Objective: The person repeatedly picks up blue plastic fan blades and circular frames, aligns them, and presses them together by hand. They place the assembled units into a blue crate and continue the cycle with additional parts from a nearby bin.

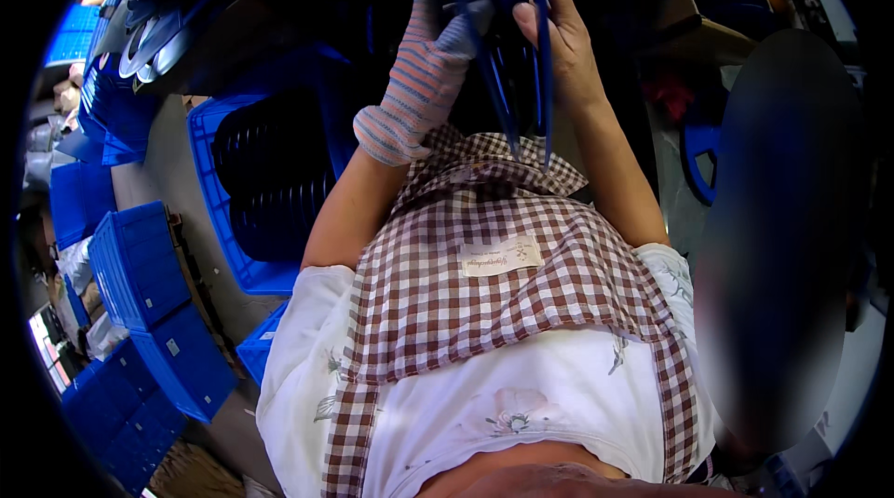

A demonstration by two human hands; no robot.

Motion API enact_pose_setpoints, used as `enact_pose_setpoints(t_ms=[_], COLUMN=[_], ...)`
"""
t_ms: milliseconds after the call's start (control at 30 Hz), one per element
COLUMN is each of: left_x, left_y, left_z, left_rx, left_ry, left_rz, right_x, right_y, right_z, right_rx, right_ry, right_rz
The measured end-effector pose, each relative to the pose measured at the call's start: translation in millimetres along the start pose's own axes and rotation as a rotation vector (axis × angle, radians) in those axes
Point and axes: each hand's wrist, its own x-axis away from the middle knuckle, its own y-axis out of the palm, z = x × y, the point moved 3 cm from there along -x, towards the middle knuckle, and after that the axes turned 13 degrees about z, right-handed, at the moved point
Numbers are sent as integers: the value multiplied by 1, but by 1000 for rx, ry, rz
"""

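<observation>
Two thin, dark blue pieces [544,79], glossy, left fingers [460,36], right fingers [528,21] curled, gripping them

This looks like a workshop or small factory. Blue plastic boxes [140,260] stand stacked on a bare grey floor [171,149], and a blue crate [207,186] holds many dark, rounded parts [279,218]. A checked apron [433,298] and a striped glove [410,102] on the left hand [433,55] fit this, though the far left is hard to make out.
</observation>
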Motion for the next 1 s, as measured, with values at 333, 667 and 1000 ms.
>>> enact_pose_setpoints(t_ms=[333,667,1000], left_x=[-5,2,5], left_y=[-4,-3,7], left_z=[33,13,23], left_rx=[54,-237,298], left_ry=[266,352,-333], left_rz=[4,-28,260], right_x=[-2,-7,-6], right_y=[10,7,6], right_z=[-29,-26,-29], right_rx=[148,204,152], right_ry=[-118,-225,-51], right_rz=[-24,-1,-68])
